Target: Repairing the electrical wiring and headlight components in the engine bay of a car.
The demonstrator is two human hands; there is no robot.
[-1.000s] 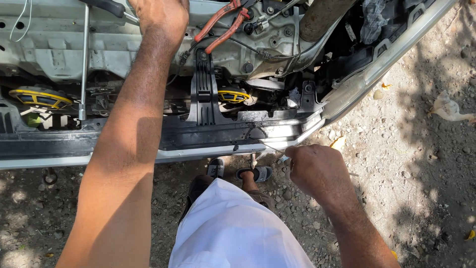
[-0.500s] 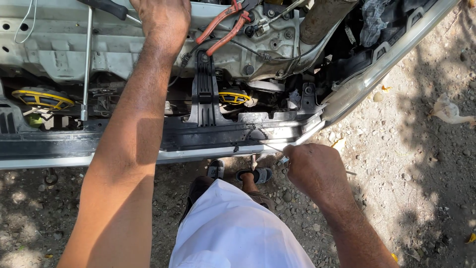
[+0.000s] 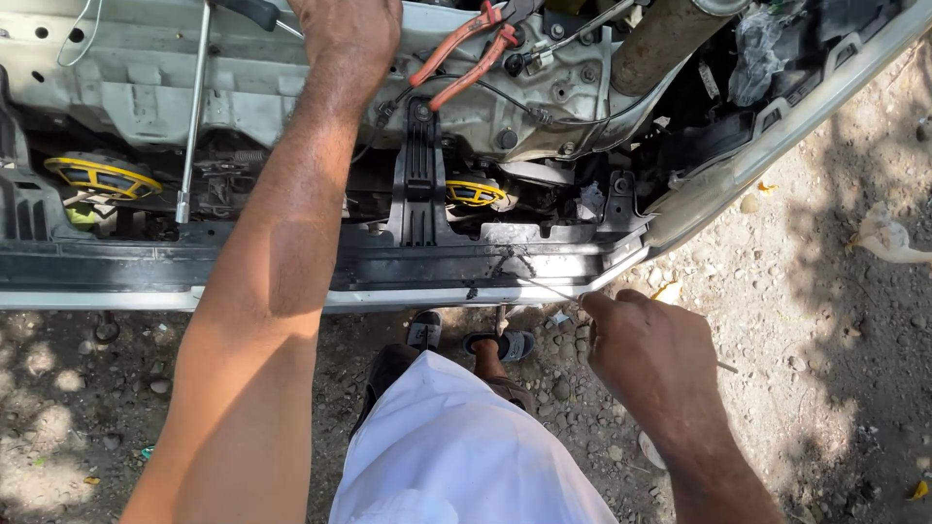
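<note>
While you are leaning over the open front of the car, your left hand [image 3: 348, 34] is resting palm down on the pale metal panel [image 3: 126, 68] at the top, fingers cut off by the frame edge, so grip cannot be told. Your right hand [image 3: 649, 351] is curling into a fist just below the front bumper bar [image 3: 408, 267], pinching a thin wire [image 3: 544, 284] that is running up to the bar's lower right edge. Red-handled pliers [image 3: 464, 50] are lying on the panel just right of your left hand. A long silver rod [image 3: 192, 116] is standing upright at left, near a yellow-ringed horn [image 3: 102, 177]. Sandalled feet [image 3: 476, 342] are showing on the gravel.
</note>
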